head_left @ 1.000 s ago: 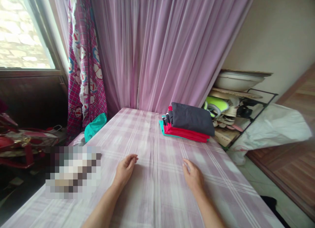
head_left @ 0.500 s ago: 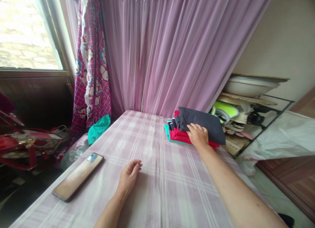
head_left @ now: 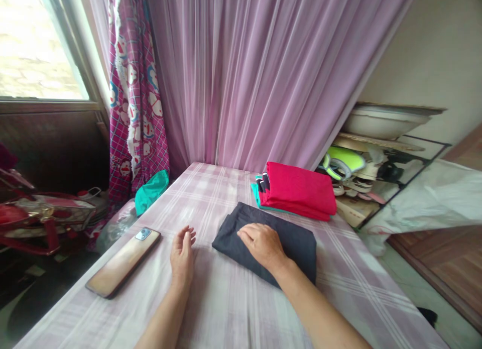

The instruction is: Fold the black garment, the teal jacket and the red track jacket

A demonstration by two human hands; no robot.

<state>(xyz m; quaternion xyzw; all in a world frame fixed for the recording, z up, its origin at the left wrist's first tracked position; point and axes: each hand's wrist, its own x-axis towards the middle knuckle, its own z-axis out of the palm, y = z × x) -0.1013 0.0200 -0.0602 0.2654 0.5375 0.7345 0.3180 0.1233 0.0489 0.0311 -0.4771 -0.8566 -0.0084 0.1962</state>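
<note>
Over dark cloth the right hand shows unclear grip; empty left hand clears its edge.

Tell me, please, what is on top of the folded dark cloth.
The right hand lies over the folded dark cloth; the fabric directly beneath that hand is covered.

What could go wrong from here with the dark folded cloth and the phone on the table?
The phone lies close to the left edge of the table, so a leftward sweep of the left hand might knock it off.

The dark folded cloth has only the right hand on it, so a pull might loosen its folds.
</note>
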